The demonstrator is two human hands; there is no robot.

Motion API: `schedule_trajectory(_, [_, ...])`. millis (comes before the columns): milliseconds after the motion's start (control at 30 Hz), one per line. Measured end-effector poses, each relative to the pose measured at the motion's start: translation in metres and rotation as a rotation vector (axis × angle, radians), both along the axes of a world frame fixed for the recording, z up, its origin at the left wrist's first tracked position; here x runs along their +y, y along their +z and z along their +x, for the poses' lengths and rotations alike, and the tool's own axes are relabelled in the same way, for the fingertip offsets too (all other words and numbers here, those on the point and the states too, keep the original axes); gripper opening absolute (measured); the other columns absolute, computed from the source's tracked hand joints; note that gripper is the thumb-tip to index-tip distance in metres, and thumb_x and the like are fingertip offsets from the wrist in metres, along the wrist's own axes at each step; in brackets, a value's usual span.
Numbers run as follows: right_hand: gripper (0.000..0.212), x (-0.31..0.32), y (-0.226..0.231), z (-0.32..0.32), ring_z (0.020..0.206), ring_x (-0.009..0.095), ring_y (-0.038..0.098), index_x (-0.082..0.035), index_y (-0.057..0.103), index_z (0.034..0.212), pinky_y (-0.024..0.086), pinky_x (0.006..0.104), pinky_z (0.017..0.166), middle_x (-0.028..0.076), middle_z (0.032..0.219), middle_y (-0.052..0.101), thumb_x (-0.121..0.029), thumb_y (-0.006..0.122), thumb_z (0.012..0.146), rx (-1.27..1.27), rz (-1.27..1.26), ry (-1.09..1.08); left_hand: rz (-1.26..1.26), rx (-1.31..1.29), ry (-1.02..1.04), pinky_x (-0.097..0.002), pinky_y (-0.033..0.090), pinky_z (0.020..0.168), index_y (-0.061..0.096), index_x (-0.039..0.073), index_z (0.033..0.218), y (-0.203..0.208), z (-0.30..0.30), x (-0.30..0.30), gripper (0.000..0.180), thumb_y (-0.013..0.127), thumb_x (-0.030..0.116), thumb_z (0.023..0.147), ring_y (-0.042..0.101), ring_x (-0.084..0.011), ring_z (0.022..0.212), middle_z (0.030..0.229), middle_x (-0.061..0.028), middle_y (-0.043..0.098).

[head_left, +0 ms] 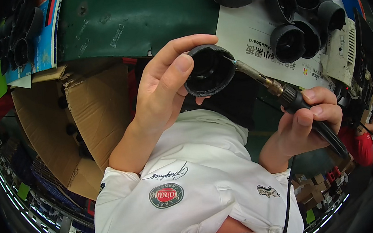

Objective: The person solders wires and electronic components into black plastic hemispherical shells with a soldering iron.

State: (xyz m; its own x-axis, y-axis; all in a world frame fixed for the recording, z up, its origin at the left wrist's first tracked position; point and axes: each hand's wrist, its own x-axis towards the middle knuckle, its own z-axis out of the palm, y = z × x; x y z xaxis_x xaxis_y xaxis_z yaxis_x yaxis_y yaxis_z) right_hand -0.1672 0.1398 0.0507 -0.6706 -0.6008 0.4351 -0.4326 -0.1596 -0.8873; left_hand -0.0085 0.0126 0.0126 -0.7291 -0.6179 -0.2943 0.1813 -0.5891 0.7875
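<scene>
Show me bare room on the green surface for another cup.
Between the blue sheet and the white sheet, the green surface is bare apart from small marks. Crowded: the blue sheet's left and white sheet's right, both with black cups; also around the held cup and soldering iron.

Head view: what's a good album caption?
Left fingers hold a black cup-shaped part; right fingers grip a soldering iron, its tip close to the rim.

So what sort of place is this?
Probably a factory workshop: the right hand holds a soldering iron, similar black cups lie on the bench, and an open cardboard box is nearby.
</scene>
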Motion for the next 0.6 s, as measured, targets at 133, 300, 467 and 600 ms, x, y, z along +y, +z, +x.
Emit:
schedule_trajectory(133, [0.035, -0.0008, 0.0005, -0.0004, 0.067, 0.014, 0.057, -0.011, 0.050, 0.081, 0.046, 0.0212, 0.058, 0.009, 0.080, 0.059, -0.022, 0.081, 0.069, 0.002, -0.001, 0.020, -0.003, -0.001, -0.005, -0.0230, 0.046, 0.051, 0.043, -0.004, 0.123, -0.0003, 0.0005, 0.0000, 0.055, 0.044, 0.041, 0.091, 0.061, -0.0168, 0.075, 0.107, -0.0246, 0.057])
schedule_trajectory(300, [0.035, -0.0016, 0.0021, -0.0021, 0.068, 0.015, 0.059, -0.009, 0.052, 0.083, 0.048, 0.0210, 0.058, 0.010, 0.082, 0.059, -0.016, 0.082, 0.067, 0.061, 0.010, 0.089, 0.098, 0.119, 0.056, -0.0196, 0.043, 0.053, 0.051, -0.001, 0.120, -0.0021, 0.0009, 0.0014, 0.039, 0.048, 0.025, 0.092, 0.055, -0.0055, 0.067, 0.090, -0.0048, 0.061])
schedule_trajectory(467, [0.035, -0.0024, 0.0067, -0.0046, 0.069, 0.015, 0.059, -0.009, 0.053, 0.084, 0.049, 0.0208, 0.059, 0.011, 0.083, 0.059, -0.012, 0.082, 0.066, 0.128, 0.013, 0.132, 0.080, 0.092, 0.065, -0.0185, 0.042, 0.052, 0.052, -0.001, 0.120, -0.0010, 0.0000, 0.0026, 0.039, 0.049, 0.026, 0.092, 0.053, -0.0039, 0.066, 0.087, -0.0030, 0.061])
schedule_trajectory(600, [0.034, -0.0042, 0.0090, -0.0036, 0.069, 0.015, 0.060, -0.009, 0.053, 0.084, 0.050, 0.0215, 0.060, 0.011, 0.083, 0.059, -0.010, 0.082, 0.066, 0.167, 0.034, 0.146, 0.071, 0.091, 0.069, -0.0181, 0.041, 0.052, 0.052, -0.001, 0.120, -0.0028, 0.0006, 0.0027, 0.039, 0.050, 0.025, 0.091, 0.052, -0.0032, 0.065, 0.084, -0.0015, 0.060])
